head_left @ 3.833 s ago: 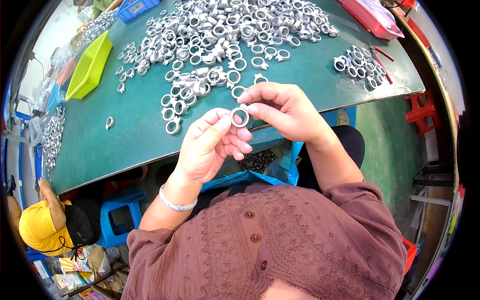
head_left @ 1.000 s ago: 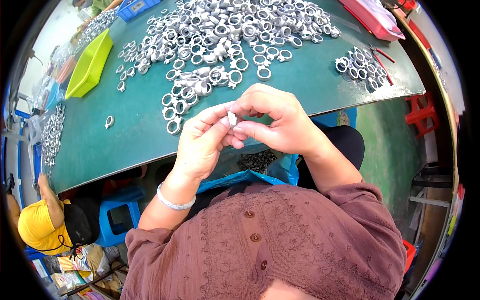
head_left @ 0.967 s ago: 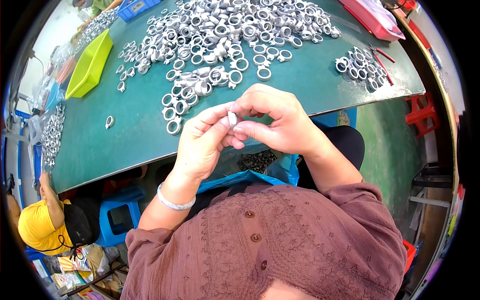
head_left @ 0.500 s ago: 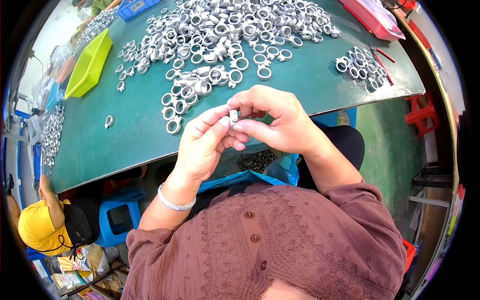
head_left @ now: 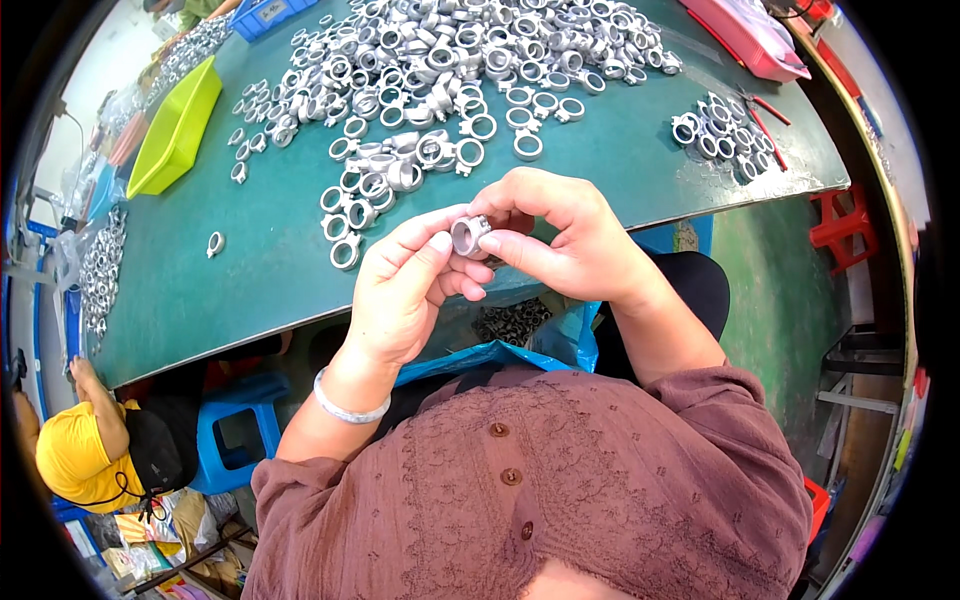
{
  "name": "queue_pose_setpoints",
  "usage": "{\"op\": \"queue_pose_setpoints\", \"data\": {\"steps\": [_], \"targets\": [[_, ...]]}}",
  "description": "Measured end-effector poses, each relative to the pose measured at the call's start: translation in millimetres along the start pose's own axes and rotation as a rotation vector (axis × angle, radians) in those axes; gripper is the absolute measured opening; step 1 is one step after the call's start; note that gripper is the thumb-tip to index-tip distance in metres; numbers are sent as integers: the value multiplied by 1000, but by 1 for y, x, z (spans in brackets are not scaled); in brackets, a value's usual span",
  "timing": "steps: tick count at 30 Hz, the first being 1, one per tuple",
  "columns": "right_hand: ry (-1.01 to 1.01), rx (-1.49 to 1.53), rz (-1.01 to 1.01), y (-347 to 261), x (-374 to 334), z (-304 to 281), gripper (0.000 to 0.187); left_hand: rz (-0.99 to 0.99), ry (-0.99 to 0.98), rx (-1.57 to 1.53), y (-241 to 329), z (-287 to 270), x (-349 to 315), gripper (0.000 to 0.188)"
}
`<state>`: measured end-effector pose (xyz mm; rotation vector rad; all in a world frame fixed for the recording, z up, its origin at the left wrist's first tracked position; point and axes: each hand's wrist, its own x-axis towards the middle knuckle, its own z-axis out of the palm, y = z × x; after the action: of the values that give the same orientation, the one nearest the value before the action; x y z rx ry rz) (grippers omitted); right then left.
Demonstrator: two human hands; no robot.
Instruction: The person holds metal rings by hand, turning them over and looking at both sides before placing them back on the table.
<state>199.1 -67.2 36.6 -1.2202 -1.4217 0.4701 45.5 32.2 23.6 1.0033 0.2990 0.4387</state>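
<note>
Between the fingertips of both hands is a small grey metal ring [head_left: 461,240] with a lug on its side, its round opening turned up toward me. My left hand [head_left: 405,285] pinches its left side with thumb and fingers. On the opposite side my right hand [head_left: 565,235] grips the ring near the lug. Both hands are just off the near edge of the green table [head_left: 270,270]. Beyond them spreads a large pile of similar metal rings [head_left: 430,65], with a looser cluster reaching toward my left hand. One single ring [head_left: 215,243] lies apart at the left.
A smaller ring heap [head_left: 725,135] and red-handled pliers [head_left: 768,125] lie at the right. A lime-green bin [head_left: 175,130], a blue bin [head_left: 270,15] and a pink bin [head_left: 750,40] stand on the table. Below hangs an open blue bag [head_left: 490,355] with dark parts. A co-worker in yellow [head_left: 80,455] sits left.
The ring in my fingers has been turned: earlier its narrow side with the lug showed, now its round opening faces me. Both hands stay in nearly the same place.
</note>
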Motion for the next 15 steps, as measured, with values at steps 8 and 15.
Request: {"op": "queue_pose_setpoints", "data": {"steps": [8, 15], "targets": [[-11, 18, 27, 0, 1, -1, 14, 14, 15, -13, 3, 0, 0, 28], [-8, 75, 51, 3, 1, 0, 13, 6, 19, -30, 4, -1, 0, 27]]}}
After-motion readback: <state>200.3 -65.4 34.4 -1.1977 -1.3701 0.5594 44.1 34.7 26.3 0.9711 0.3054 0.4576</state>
